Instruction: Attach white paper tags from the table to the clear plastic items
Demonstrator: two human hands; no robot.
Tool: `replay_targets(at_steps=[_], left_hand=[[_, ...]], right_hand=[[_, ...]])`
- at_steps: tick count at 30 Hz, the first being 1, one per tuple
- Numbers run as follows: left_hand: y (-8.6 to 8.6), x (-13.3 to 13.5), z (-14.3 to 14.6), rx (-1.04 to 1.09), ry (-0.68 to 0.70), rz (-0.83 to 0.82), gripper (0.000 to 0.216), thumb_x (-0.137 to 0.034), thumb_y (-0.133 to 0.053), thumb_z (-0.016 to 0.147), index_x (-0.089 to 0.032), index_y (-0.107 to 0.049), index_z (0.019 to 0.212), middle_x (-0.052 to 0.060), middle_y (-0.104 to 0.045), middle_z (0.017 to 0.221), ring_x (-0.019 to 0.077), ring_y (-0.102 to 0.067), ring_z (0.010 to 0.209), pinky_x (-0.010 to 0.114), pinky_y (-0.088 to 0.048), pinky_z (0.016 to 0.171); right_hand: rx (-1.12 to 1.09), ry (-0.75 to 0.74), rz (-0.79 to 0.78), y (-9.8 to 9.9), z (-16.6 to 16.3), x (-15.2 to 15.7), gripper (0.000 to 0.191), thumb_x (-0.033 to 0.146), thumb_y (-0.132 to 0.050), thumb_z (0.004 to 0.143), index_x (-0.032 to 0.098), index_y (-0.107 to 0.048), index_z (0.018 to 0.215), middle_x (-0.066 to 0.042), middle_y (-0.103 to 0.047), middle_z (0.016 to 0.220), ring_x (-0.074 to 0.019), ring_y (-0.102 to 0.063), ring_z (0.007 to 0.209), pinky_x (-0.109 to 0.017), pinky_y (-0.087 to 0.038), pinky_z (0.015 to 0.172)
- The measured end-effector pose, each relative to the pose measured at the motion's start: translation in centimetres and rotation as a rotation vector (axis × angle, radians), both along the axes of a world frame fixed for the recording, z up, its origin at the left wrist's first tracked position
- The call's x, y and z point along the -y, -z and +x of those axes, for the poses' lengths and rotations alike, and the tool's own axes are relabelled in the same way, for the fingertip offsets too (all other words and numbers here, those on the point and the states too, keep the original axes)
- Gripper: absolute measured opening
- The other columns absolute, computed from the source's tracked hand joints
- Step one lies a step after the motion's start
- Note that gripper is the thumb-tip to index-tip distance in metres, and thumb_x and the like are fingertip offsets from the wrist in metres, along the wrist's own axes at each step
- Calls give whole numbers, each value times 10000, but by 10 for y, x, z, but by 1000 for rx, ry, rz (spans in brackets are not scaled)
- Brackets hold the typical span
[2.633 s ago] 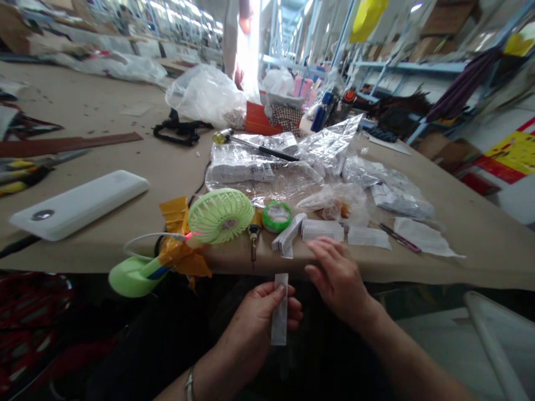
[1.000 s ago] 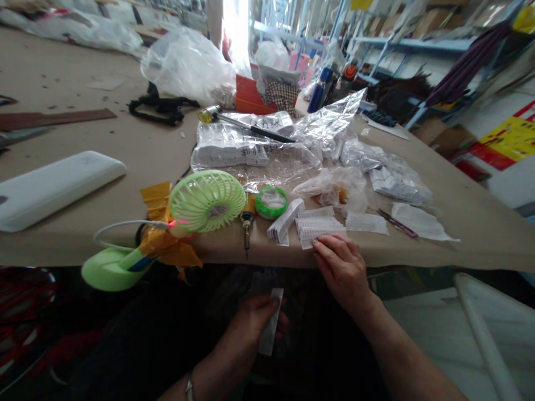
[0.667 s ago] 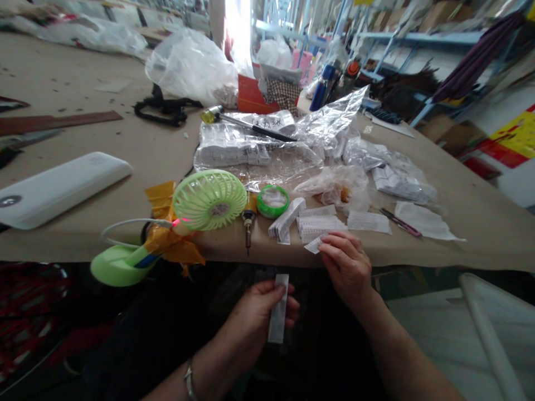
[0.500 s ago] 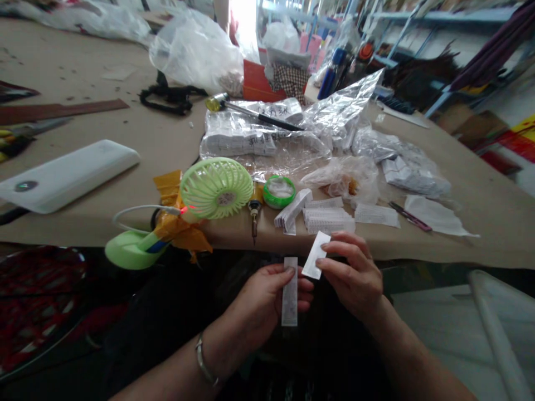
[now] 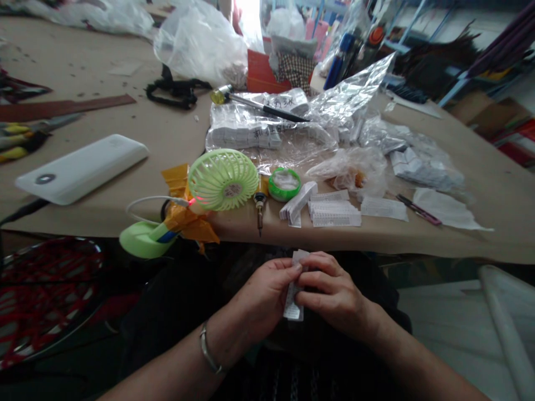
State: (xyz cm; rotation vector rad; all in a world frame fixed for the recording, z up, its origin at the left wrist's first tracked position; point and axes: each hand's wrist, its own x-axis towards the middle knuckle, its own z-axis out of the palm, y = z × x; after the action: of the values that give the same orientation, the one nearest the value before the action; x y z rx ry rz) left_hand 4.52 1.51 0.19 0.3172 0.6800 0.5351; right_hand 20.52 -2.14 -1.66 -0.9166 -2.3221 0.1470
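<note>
My left hand (image 5: 267, 287) pinches a narrow white printed label (image 5: 293, 311) between thumb and fingers, below the table's front edge. From the other side my right hand (image 5: 330, 287) has its fingers closed on the same strip, where a second label seems to lie against the first; its outline is mostly hidden by my fingers. On the table ahead lie a fanned stack of printed labels (image 5: 335, 214), a folded bundle of labels (image 5: 300, 201) and a single label sheet (image 5: 384, 208). Just left of these is a round green tub (image 5: 284, 185) with white stuff inside.
A green fan (image 5: 223, 181) is taped at the table edge, beside a soldering-iron-like tool (image 5: 259, 209). A white power bank (image 5: 83, 167) lies left. Behind are plastic-wrapped label bundles (image 5: 242, 133) with a hammer-like tool (image 5: 267, 108) on top. Purple-handled tweezers (image 5: 420, 210) lie right.
My right hand has brought its white label down and left onto the one in my left hand. Both hands now meet on the strips. The view has shifted slightly.
</note>
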Motion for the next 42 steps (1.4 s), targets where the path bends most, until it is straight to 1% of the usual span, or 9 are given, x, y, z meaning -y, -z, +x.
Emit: replay_targets(at_steps=[6,8,10,12,14,16,20,24,42], left_hand=[[7,2,0,-81,-20,-31,198,-185,-748,642,-88,-683,802,65,-677,665,115,-601,550,188,-444,505],[12,0,-1,-155,-2,-42,216,-231,-740,671,-98,-669,826,77,-692,669,158,-631,571,260,-502,559],[17,0,-2,-225,-5,-42,226,-242,-744,671,-92,-655,815,88,-695,658,183,-649,587,276,-511,558],[21,1,-2,-263,0,-48,231,-240,-747,666,-87,-645,807,90,-696,648,187,-652,578,277,-512,550],[23,3,-1,-273,3,-51,242,-241,-754,656,-86,-639,802,84,-692,633,181,-647,557,273,-510,538],[25,6,-1,-279,1,-52,259,-253,-762,647,-87,-639,804,80,-691,628,178,-646,557,269,-510,534],[30,7,-2,-312,16,-61,287,-276,-770,634,-88,-644,810,83,-695,640,182,-653,573,269,-516,542],[34,6,-4,-347,21,-54,297,-286,-770,634,-87,-647,816,80,-696,651,181,-655,591,270,-520,558],[58,7,-5,-395,15,-61,338,-332,-760,624,-90,-648,833,85,-690,647,201,-655,573,281,-507,537]], right_hand=[[7,23,27,-17,10,1,171,156,-563,837,212,-611,992,-4,-678,933,-189,-525,1075,-363,-464,936],[-8,193,85,-24,32,-7,239,156,-529,852,180,-569,1086,-52,-658,1015,-205,-510,1103,-382,-465,940],[-2,483,135,-31,63,-19,267,145,-478,871,163,-538,1131,-94,-625,1065,-222,-499,1119,-423,-445,959],[79,712,173,-33,97,-34,244,233,-458,892,159,-548,1107,-112,-616,1065,-247,-519,1075,-465,-429,958],[165,877,149,-30,125,-49,305,323,-444,898,129,-549,1108,-142,-611,1067,-276,-527,1048,-477,-433,938],[216,947,98,-25,142,-61,406,384,-437,893,87,-523,1156,-175,-603,1086,-292,-532,1047,-470,-437,930],[220,968,-4,-17,154,-75,470,382,-419,891,69,-461,1239,-187,-623,1070,-286,-578,998,-451,-461,895],[199,958,-3,-16,154,-77,458,329,-433,876,103,-434,1275,-158,-644,1036,-281,-600,961,-456,-468,875],[108,912,-10,-12,149,-49,476,268,-432,862,113,-401,1311,-129,-628,1027,-253,-576,1002,-453,-447,935]])
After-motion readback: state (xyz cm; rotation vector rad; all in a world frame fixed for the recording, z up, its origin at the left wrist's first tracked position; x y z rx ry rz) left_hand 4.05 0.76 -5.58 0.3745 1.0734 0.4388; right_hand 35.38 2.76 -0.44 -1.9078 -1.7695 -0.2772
